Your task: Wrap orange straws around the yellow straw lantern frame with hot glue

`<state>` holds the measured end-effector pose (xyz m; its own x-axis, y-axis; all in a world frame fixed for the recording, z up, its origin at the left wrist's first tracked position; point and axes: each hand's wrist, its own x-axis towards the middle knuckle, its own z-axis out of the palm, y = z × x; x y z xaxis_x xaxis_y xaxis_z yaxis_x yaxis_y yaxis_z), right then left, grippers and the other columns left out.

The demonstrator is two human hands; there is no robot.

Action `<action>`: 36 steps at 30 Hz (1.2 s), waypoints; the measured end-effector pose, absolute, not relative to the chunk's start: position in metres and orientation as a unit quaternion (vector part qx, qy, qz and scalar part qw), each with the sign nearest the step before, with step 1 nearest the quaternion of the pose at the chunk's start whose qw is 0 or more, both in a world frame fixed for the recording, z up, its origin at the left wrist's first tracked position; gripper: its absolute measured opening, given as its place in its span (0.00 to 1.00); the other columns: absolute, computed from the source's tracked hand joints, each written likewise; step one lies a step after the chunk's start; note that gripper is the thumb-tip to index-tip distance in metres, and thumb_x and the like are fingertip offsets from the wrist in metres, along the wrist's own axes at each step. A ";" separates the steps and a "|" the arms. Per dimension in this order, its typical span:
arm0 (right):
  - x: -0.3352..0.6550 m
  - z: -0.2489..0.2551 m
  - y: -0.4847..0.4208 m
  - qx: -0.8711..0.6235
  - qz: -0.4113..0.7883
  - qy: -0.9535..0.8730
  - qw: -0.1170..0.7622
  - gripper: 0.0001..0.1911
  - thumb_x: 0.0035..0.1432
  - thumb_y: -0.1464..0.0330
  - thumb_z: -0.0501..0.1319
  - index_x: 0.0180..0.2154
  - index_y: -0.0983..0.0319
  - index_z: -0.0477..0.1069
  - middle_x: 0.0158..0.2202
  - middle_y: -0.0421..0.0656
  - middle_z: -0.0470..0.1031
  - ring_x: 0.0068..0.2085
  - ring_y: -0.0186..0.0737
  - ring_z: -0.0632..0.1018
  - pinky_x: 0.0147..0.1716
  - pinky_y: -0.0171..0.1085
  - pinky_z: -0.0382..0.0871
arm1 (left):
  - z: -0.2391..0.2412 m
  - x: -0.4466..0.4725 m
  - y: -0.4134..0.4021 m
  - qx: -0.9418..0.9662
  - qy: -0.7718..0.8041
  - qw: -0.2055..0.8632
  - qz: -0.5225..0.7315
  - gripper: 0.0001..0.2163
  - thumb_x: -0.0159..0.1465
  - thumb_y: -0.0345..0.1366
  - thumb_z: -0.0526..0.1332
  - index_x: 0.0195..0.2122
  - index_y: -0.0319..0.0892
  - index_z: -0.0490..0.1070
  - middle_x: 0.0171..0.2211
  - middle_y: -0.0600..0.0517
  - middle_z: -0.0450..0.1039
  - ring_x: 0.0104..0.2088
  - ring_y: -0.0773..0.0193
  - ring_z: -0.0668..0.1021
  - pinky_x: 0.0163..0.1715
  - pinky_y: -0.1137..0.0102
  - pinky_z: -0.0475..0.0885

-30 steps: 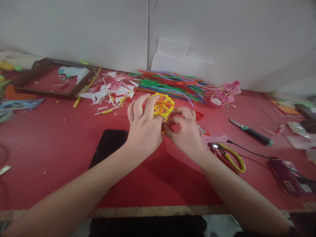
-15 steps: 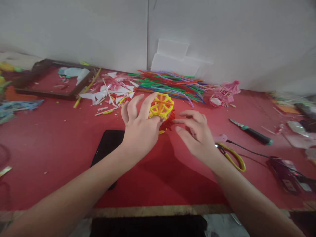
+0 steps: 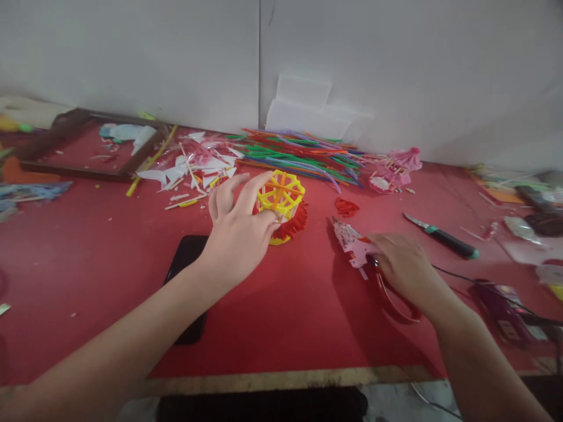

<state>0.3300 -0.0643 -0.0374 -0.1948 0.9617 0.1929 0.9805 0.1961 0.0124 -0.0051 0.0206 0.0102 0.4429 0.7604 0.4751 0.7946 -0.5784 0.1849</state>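
My left hand (image 3: 240, 225) pinches a small openwork piece (image 3: 281, 193) made of yellow and orange strips with a fuzzy red fringe (image 3: 297, 223) beneath it. A yellow edge shows at its bottom. On the right, my right hand (image 3: 402, 264) is closed on a pink, cord-fed tool with a pointed metal tip, which looks like a glue gun (image 3: 360, 251). Its tip points away to the left. A red curved loop (image 3: 393, 305), perhaps a scissors handle, shows below the hand. My fingers partly hide both tools. A red bundle (image 3: 346, 207) lies beyond the tip.
A phone (image 3: 189, 287) lies beside my left forearm. Colourful pipe cleaners (image 3: 299, 153) are piled at the back, near scraps (image 3: 202, 161) and a pink ornament (image 3: 396, 170). A knife (image 3: 444, 237) and purple box (image 3: 504, 310) lie right. A brown frame (image 3: 88, 170) sits left.
My right hand has left the red fringe, moved right and closed on the pink tool. The tool's tip and the red bundle now show. My left hand keeps its pinch on the yellow piece.
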 end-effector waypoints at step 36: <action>0.361 -0.038 -0.121 -0.701 0.073 -0.709 0.011 0.19 0.52 0.64 0.57 0.44 0.63 0.75 0.39 0.51 0.81 0.37 0.52 0.81 0.35 0.46 0.73 | 0.001 -0.009 0.000 -0.828 -0.433 0.194 -0.297 0.06 0.65 0.31 0.59 0.38 0.42 0.77 0.62 0.41 0.66 0.58 0.42 0.69 0.55 0.48 0.64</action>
<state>0.3607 -0.1207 -0.0379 -0.0155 0.9961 -0.0864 0.9928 0.0051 -0.1197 -0.0089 -0.0002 0.0008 0.4476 0.6029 0.6605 0.8332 -0.5493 -0.0632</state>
